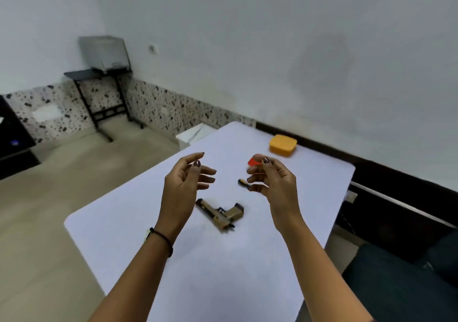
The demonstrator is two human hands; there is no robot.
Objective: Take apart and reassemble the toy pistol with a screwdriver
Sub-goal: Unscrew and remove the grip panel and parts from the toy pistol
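From the head camera, a yellow lidded container (283,145) sits at the far right edge of the white table (203,267); its lid is on, so its contents cannot be told. Just near of it a red object (253,162) lies on the table, partly hidden behind the right hand.

The table is plain white, with rounded corners. The tan toy pistol (221,214) lies flat on it near the middle, between the two forearms and touched by neither hand. A screwdriver (242,182), with only its dark and orange end showing, lies farther off, just beside the right hand's fingertips.

Both hands hover above the table, palms facing each other. The left hand (184,183) has its fingers spread and loosely curled, holding nothing; a dark band circles its wrist. The right hand (273,176) is likewise loosely curled and empty, as far as can be seen.

Beyond the table the floor is beige. A speckled skirting runs along the white walls. At far left a black stand (99,93) carries a grey box (105,53).
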